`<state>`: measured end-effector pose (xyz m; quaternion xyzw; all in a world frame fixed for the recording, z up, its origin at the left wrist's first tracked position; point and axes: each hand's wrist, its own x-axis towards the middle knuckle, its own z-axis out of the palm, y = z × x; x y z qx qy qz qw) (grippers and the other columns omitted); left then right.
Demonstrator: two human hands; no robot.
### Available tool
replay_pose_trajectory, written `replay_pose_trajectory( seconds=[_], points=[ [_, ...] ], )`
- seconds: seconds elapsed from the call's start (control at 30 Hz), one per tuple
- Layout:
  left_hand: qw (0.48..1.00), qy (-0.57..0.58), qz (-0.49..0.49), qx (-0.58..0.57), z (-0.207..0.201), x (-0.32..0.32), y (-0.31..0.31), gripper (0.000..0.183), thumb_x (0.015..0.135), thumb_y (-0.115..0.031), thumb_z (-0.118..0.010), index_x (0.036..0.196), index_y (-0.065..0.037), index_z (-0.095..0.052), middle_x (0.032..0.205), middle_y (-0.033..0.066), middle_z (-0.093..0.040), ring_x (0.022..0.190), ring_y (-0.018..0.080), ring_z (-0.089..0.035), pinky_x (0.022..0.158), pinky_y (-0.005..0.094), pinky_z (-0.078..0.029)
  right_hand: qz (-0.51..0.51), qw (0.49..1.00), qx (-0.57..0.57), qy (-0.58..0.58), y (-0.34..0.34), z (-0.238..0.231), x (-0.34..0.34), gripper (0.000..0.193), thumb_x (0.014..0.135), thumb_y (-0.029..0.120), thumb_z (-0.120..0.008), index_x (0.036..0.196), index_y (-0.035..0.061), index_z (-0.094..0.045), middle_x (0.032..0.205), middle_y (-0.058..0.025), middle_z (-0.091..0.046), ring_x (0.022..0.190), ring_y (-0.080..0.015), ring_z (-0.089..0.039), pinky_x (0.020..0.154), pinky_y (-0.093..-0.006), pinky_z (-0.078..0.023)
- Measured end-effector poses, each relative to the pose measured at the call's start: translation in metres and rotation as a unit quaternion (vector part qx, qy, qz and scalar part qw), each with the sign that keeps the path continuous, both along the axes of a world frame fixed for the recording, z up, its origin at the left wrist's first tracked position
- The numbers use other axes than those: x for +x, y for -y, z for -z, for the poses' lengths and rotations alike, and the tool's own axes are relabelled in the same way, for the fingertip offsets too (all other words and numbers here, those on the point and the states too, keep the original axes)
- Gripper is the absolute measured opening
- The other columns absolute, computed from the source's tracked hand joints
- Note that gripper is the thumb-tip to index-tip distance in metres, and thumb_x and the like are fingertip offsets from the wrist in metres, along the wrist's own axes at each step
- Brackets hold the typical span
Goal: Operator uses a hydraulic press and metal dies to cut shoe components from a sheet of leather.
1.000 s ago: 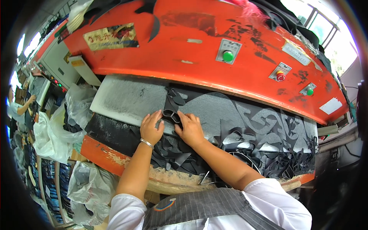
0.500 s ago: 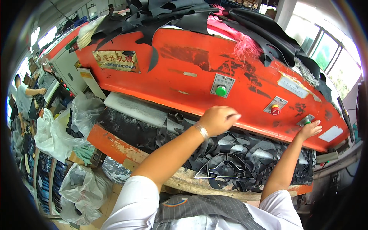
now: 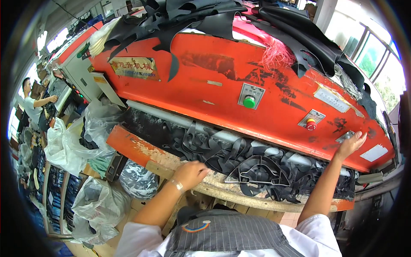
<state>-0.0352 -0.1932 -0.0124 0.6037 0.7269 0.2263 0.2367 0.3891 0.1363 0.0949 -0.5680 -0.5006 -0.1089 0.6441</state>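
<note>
My left hand (image 3: pixel 192 174), a bracelet at its wrist, is at the near wooden edge of the press bed (image 3: pixel 160 170). Its fingers are loosely bent and a little apart, with nothing seen in them. My right hand (image 3: pixel 350 147) reaches to the far right of the red press beam (image 3: pixel 201 85), fingers stretched out over a small button plate (image 3: pixel 343 137). The green button there is hidden behind the hand. Between my hands, a metal-strip cutting die (image 3: pixel 259 181) lies among black cut scraps (image 3: pixel 205 143) on the bed.
A green button (image 3: pixel 249 102) and a red stop knob (image 3: pixel 311 124) sit on the beam. Black sheet offcuts (image 3: pixel 192 17) and pink fringe (image 3: pixel 276 51) drape over its top. Plastic bags (image 3: pixel 100 205) stand at the left, where another person (image 3: pixel 36 105) works farther back.
My left hand has moved down and left, from beside the beam to the bed's near edge. My right hand stays at the button plate. The gap between beam and bed looks narrower.
</note>
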Motion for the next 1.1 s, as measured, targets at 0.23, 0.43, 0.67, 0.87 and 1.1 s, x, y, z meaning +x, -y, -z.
replay_pose_trajectory(
  seconds=[0.23, 0.43, 0.67, 0.87, 1.1],
  points=[
    [0.984, -0.123, -0.062, 0.109, 0.030, 0.008, 0.048, 0.021, 0.083, -0.026, -0.061, 0.073, -0.009, -0.067, 0.080, 0.0062, -0.062, 0.085, 0.0260, -0.059, 0.080, 0.0400, -0.044, -0.359, 0.930, 0.057, 0.049, 0.108, 0.044, -0.236, 0.031, 0.091, 0.018, -0.059, 0.117, 0.0019, -0.058, 0.118, -0.0129, -0.055, 0.113, -0.0269, -0.049, 0.099, -0.0387, -0.038],
    [0.982, -0.117, -0.066, 0.133, 0.048, -0.001, 0.053, 0.020, 0.079, -0.025, -0.061, 0.069, -0.009, -0.066, 0.075, 0.0059, -0.061, 0.081, 0.0258, -0.058, 0.079, 0.0399, -0.044, -0.573, 0.783, -0.225, 0.086, 0.159, 0.107, -0.350, 0.022, 0.084, 0.018, -0.068, 0.098, 0.0015, -0.067, 0.096, -0.0163, -0.065, 0.097, -0.0333, -0.058, 0.088, -0.0396, -0.045],
    [0.997, -0.029, 0.068, -0.015, 0.052, -0.049, 0.017, 0.019, 0.078, -0.028, -0.064, 0.074, -0.010, -0.069, 0.083, 0.0070, -0.065, 0.085, 0.0268, -0.060, 0.084, 0.0421, -0.044, -0.442, 0.753, -0.404, 0.271, 0.108, 0.166, -0.415, 0.052, 0.086, 0.043, -0.064, 0.116, 0.0012, -0.055, 0.115, -0.0213, -0.058, 0.111, -0.0382, -0.054, 0.091, -0.0458, -0.047],
    [0.973, -0.204, 0.107, -0.019, 0.055, -0.103, -0.035, 0.059, 0.085, -0.040, -0.062, 0.137, -0.014, -0.050, 0.146, 0.0128, -0.042, 0.135, 0.0303, -0.038, 0.105, 0.0479, -0.032, -0.441, 0.696, -0.441, 0.355, 0.092, 0.182, -0.475, 0.053, 0.086, 0.050, -0.061, 0.109, 0.0015, -0.056, 0.109, -0.0191, -0.059, 0.097, -0.0391, -0.063, 0.079, -0.0498, -0.052],
    [0.966, -0.104, 0.187, -0.149, 0.044, -0.159, -0.013, 0.056, 0.085, -0.042, -0.063, 0.130, -0.010, -0.056, 0.138, 0.0152, -0.052, 0.130, 0.0288, -0.047, 0.102, 0.0455, -0.039, -0.517, 0.701, -0.388, 0.302, 0.055, 0.189, -0.444, 0.056, 0.083, 0.056, -0.059, 0.099, 0.0018, -0.058, 0.100, -0.0189, -0.062, 0.088, -0.0377, -0.064, 0.072, -0.0467, -0.052]
  ],
)
